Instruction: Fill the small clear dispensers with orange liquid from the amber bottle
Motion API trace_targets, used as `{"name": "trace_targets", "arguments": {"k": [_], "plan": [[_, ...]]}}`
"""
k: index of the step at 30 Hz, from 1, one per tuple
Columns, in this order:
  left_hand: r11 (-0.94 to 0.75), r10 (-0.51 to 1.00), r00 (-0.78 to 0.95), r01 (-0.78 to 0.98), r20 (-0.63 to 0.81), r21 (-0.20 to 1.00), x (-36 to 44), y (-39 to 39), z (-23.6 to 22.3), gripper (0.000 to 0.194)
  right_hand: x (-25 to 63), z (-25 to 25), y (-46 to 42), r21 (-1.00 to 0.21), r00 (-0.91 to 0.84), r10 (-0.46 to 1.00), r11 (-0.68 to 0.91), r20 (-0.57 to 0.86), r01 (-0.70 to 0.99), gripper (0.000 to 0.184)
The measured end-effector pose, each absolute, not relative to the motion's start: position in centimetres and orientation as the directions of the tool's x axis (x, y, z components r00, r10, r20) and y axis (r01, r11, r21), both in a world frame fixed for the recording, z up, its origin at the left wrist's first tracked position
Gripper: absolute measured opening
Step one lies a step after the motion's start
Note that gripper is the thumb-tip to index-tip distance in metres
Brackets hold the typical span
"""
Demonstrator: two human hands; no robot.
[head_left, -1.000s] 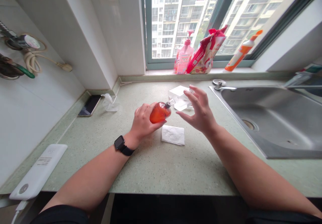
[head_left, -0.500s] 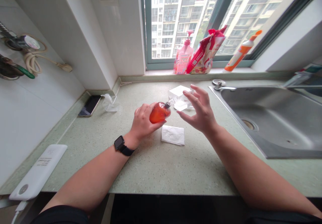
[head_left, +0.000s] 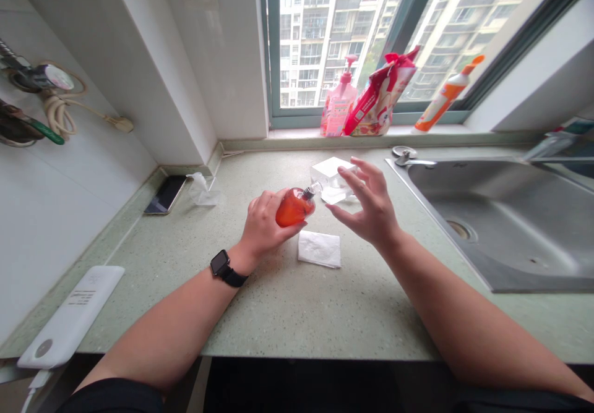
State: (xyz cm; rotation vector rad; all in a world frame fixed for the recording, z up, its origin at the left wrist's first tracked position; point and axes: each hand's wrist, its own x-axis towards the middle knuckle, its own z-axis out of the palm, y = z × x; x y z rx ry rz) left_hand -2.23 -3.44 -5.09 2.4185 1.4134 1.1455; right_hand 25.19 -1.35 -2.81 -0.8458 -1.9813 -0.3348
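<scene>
Tilted to the right in my left hand (head_left: 264,222) is a bottle (head_left: 296,207) with an orange-red body, a black collar and a clear tip. My fingers wrap around its body. To the right of that tip, my right hand (head_left: 370,206) is raised with thumb and fingers spread, holding nothing. Behind the tip and partly covered by my right fingers stands a clear box-like container (head_left: 331,170) with a white top; its contents are hard to make out. A folded white tissue (head_left: 319,249) lies flat on the counter below the bottle.
A steel sink (head_left: 464,264) is set in at the right. At the left lie a phone (head_left: 166,195), a small clear wrapper (head_left: 203,193) and a white power bank (head_left: 72,317). A pink pump bottle (head_left: 338,107), red bag (head_left: 383,101) and orange bottle (head_left: 443,101) line the windowsill.
</scene>
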Motion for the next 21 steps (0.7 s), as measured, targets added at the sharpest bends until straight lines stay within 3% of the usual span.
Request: {"name": "trace_targets", "arguments": {"k": [21], "plan": [[-0.564, 0.784, 0.284, 0.697, 0.551, 0.443, -2.27, -3.43, -5.13, 0.073, 24.95, -2.87, -1.69, -0.108, -0.308, 0.447, 0.694, 0.840, 0.711, 0.099]]}}
